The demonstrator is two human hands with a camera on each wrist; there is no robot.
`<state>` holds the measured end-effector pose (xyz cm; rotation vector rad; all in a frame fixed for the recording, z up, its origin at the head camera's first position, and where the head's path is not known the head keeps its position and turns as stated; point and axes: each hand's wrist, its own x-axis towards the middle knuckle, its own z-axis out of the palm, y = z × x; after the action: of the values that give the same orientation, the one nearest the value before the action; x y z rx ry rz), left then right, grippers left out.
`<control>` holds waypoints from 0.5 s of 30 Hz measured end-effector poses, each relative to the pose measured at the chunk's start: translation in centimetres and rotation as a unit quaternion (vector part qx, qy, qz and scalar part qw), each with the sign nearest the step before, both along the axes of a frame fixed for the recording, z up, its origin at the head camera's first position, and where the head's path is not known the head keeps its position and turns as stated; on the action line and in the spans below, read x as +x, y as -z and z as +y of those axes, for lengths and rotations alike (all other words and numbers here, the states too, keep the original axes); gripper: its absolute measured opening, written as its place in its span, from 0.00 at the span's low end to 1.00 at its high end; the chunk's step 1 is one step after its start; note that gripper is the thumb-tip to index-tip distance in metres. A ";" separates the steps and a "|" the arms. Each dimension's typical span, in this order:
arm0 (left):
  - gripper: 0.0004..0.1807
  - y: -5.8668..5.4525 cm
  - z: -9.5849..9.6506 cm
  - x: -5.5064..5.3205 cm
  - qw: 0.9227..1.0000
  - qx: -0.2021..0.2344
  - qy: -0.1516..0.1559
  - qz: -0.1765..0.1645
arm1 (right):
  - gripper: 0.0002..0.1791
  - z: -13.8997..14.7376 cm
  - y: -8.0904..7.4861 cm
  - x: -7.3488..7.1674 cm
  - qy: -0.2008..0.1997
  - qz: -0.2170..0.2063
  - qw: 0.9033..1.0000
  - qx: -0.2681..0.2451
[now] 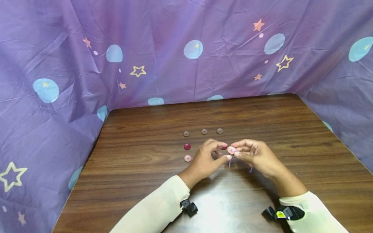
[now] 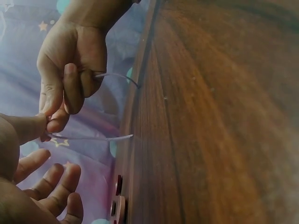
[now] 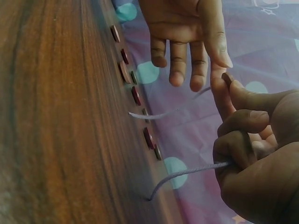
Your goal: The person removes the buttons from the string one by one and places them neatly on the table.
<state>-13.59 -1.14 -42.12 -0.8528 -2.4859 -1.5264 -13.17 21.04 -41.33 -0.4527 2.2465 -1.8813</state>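
Note:
My right hand pinches a pink button between thumb and forefinger, above the table. A thin lilac cord runs out from its curled lower fingers and droops toward the wood. Another length of cord hangs below the button, with its tip free. My left hand is close on the button's left side. Its thumb and forefinger stand apart around the button's edge, while the other fingers are spread loosely in the left wrist view. Part of a dark red button shows behind the left fingertips.
On the brown wooden table, three brown buttons lie in a row behind the hands. Left of them are a dark red button and a pink one. A purple patterned cloth hangs around the table.

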 end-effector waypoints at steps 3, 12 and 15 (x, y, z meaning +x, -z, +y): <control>0.19 0.0 0.2 -0.1 1.000 -0.001 0.002 0.004 | 0.18 0.0 -0.1 0.0 -0.003 0.004 1.000 -0.004; 0.15 0.2 0.8 -0.5 1.000 0.009 -0.005 0.014 | 0.16 0.1 0.0 0.0 0.007 0.010 1.000 -0.002; 0.15 0.3 1.0 -0.6 1.000 0.018 -0.011 0.012 | 0.16 0.1 0.1 0.0 0.012 0.012 1.000 -0.005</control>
<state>-14.18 -0.15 -42.39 -0.8310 -2.4354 -1.5401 -13.21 21.13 -41.41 -0.4540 2.2681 -1.9101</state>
